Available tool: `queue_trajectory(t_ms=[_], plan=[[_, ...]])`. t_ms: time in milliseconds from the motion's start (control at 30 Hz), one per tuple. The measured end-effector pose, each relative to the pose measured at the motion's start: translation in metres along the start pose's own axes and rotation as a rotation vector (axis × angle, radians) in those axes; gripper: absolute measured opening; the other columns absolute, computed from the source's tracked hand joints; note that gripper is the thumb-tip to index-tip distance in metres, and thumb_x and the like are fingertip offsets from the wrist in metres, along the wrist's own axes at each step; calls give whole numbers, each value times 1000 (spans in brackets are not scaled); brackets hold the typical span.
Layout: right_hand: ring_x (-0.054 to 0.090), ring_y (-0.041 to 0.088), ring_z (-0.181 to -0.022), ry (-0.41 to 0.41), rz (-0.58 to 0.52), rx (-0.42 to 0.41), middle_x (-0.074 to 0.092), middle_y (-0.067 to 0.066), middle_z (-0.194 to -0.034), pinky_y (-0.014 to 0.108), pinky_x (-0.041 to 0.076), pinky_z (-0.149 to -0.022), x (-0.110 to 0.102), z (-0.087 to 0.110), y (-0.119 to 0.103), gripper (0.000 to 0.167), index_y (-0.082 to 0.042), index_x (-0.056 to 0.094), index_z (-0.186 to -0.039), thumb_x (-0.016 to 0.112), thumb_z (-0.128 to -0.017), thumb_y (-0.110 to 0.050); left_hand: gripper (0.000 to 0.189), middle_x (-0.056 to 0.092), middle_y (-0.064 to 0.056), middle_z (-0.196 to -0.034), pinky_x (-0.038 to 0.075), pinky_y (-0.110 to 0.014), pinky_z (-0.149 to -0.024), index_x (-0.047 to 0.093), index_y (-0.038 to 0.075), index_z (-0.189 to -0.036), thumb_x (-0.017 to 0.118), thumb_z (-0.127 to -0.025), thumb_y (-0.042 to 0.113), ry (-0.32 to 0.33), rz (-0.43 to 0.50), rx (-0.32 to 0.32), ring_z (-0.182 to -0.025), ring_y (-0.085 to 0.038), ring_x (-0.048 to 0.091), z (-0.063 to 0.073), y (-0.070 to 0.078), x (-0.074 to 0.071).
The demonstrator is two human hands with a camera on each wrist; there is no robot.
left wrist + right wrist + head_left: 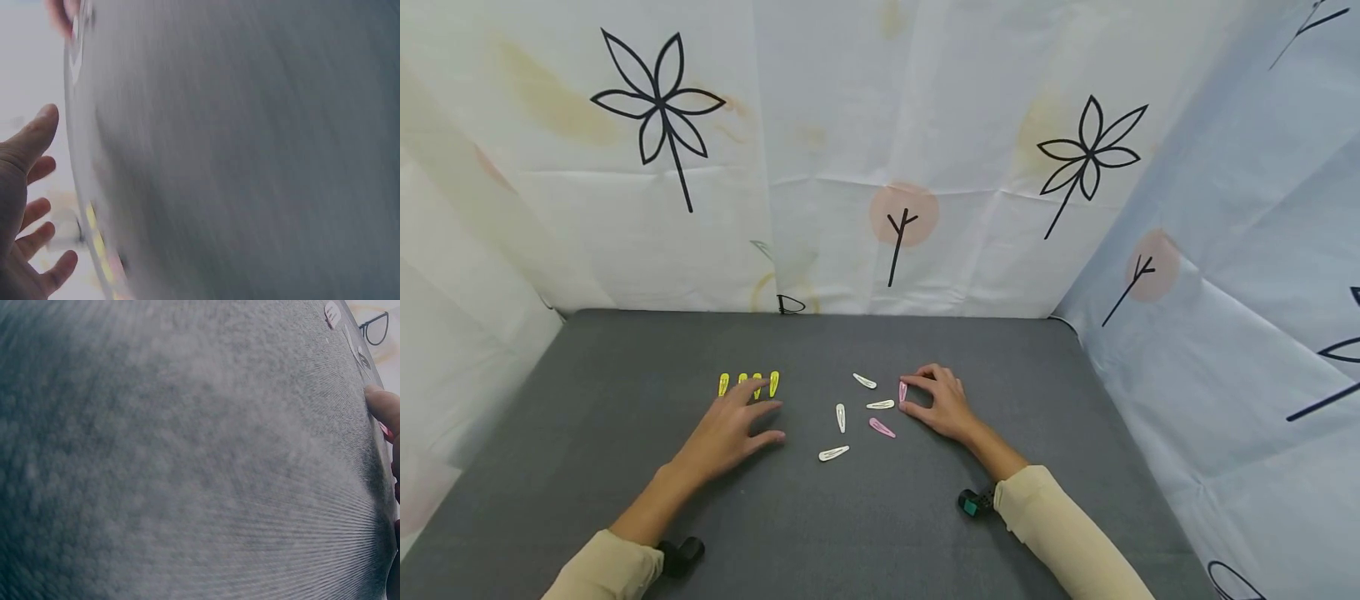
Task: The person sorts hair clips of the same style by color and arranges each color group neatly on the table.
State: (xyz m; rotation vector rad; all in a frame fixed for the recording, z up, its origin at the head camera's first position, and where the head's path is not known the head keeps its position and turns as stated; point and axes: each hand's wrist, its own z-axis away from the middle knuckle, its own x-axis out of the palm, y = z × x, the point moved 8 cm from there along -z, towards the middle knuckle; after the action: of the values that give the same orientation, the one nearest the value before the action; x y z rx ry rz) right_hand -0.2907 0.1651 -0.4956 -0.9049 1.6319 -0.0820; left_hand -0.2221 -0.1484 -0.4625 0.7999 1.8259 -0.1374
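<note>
In the head view, your right hand (943, 407) pinches a pink clip (902, 392) lengthwise, likely to steady it, near white clips (881, 405); your loose left hand (722, 435) is by yellow clips (774, 384). The left wrist view shows its fingers (61, 270) apart; the right wrist view crops your grip.

A: Please, what is worn on the arms?
B: Beige cloth sleeves (1067, 529), and by each cuff one small black rounded device (681, 557).
A: Any marking?
B: The right device (977, 500) shows a teal patch (971, 507).
</note>
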Motion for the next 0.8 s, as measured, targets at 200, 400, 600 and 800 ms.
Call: queue_trajectory(t_ms=[200, 400, 600, 800], plan=[[45, 31, -111, -22, 1, 23, 54, 12, -120, 52, 32, -91, 0, 1, 2, 47, -13, 70, -127, 79, -85, -32, 43, 58, -20, -132, 46, -60, -89, 76, 6, -107, 83, -79, 38, -33, 34, 86, -128, -38, 50, -24, 55, 30], [47, 32, -110, -3, 9, -2, 55, 13, -119, 53, 32, -90, -3, 1, -3, 47, -12, 70, -126, 80, -84, -30, 39, 57, -19, -134, 44, -57, -91, 77, 7, -107, 79, -84, 38, -106, 73, 102, -130, -37, 48, -42, 89, 53], [47, 30, -108, -1, 19, 5, 55, 11, -118, 51, 33, -89, -3, 1, -4, 45, -13, 71, -125, 79, -85, -31, 41, 55, -18, -138, 42, -58, -95, 77, 8, -111, 76, -87, 41, -207, 50, 83, -134, -34, 45, -50, 96, 69], [48, 31, -109, 1, 30, 1, 56, 12, -120, 52, 34, -88, -2, 0, -3, 45, -13, 71, -125, 79, -85, -31, 44, 54, -17, -139, 41, -59, -96, 75, 9, -115, 75, -87, 43, -233, 29, 55, -134, -33, 44, -55, 95, 78]])
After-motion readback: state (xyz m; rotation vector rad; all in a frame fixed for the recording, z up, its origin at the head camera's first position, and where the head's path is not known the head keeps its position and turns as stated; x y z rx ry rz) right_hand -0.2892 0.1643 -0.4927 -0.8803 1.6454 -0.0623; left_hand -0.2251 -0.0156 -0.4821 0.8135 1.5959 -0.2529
